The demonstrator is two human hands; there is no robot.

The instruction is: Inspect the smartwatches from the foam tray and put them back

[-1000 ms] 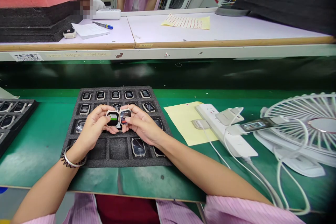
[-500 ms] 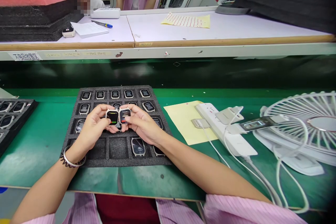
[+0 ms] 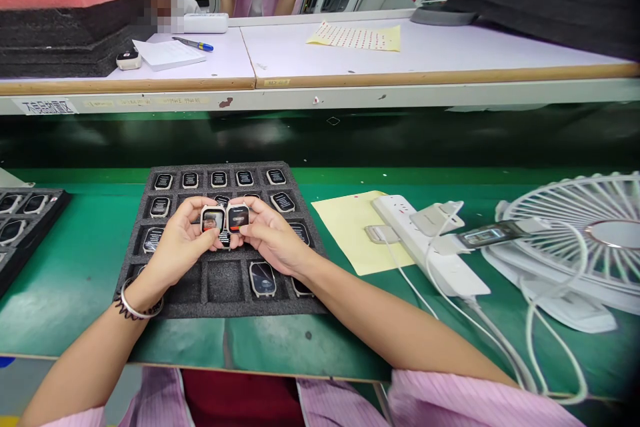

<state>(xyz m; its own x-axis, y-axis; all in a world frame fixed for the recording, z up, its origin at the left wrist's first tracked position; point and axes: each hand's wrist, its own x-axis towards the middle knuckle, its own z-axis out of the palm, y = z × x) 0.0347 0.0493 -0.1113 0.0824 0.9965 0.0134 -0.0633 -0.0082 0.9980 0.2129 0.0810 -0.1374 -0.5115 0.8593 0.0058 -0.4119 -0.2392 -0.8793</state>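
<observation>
My left hand (image 3: 183, 240) is closed around a smartwatch case (image 3: 213, 219) without a strap, its screen lit and the thumb on its lower edge. Beside it, my right hand (image 3: 273, 233) grips a second smartwatch case (image 3: 239, 218), thumb at the bottom of the lit screen. The two watches are held side by side, faces up, above a dark foam tray (image 3: 225, 283). More watches lie in the tray's pockets, many showing lines of text; one near watch (image 3: 263, 278) has a dark screen. My hands hide part of the middle rows.
At right are a white power strip (image 3: 430, 247), a yellow sheet (image 3: 345, 220), cables and a white fan (image 3: 595, 240). Another foam tray (image 3: 30, 247) holds watches at left. A raised shelf (image 3: 320, 80) runs behind, carrying foam stacks and paper. A person in pink stands beyond it.
The left watch's screen has gone from dark with a green bar to a picture. My left thumb has shifted slightly right; the right watch's screen looks different too. Both hands keep their hold.
</observation>
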